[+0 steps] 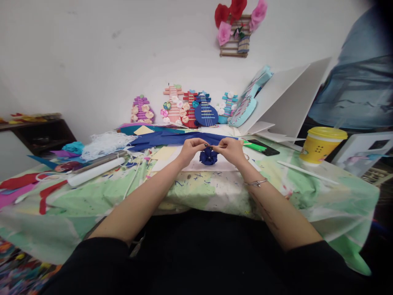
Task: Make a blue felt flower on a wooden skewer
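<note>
A dark blue crepe-paper flower (208,157) hangs just under my fingertips, over a white sheet (172,164) on the table. My left hand (192,150) is closed, its thumb and forefinger pinched at the flower's upper edge. My right hand (231,150) is closed too, gripping a thin wooden stick (247,143) whose tip reaches towards the left fingertips above the flower. Exactly what lies between the fingertips is partly hidden. Behind both hands, strips of blue paper (159,139) are spread out.
Several small paper-flowered instruments, among them a round blue one (206,115), lean on the wall. A yellow cup (323,145), a phone (270,150) and a green marker (256,146) are at right. On the left are a white glue gun or bar (95,172) and tangled white cord (106,145).
</note>
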